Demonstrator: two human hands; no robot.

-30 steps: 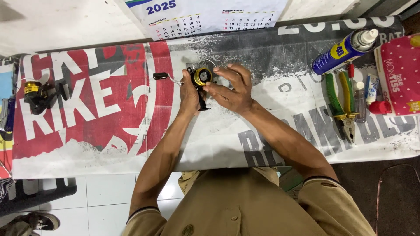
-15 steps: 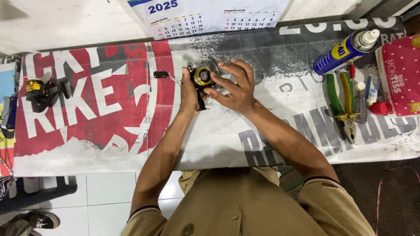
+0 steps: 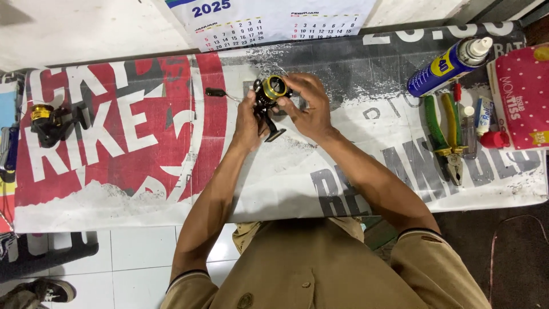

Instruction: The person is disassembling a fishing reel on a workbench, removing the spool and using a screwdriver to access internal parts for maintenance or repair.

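Two bare hands met over the middle of the counter (image 3: 343,189), which was covered by a printed red, white and grey banner. The left hand (image 3: 247,117) and right hand (image 3: 306,106) both had their fingers (image 3: 286,110) curled closed around a small black fishing reel with a gold-rimmed spool (image 3: 270,91), held just above the banner. It looked rigid, fairly light, with slick metal surfaces and a thin crank arm ending in a black knob (image 3: 215,91) sticking out left of the fingers; the body and foot seemed the safer places to grip. Well to the left lay a second black-and-gold reel (image 3: 48,120). Well to the right lay a blue spray can (image 3: 449,60), green-handled pliers (image 3: 446,137) and a red dotted packet (image 3: 523,97). Nothing crowded the hands.
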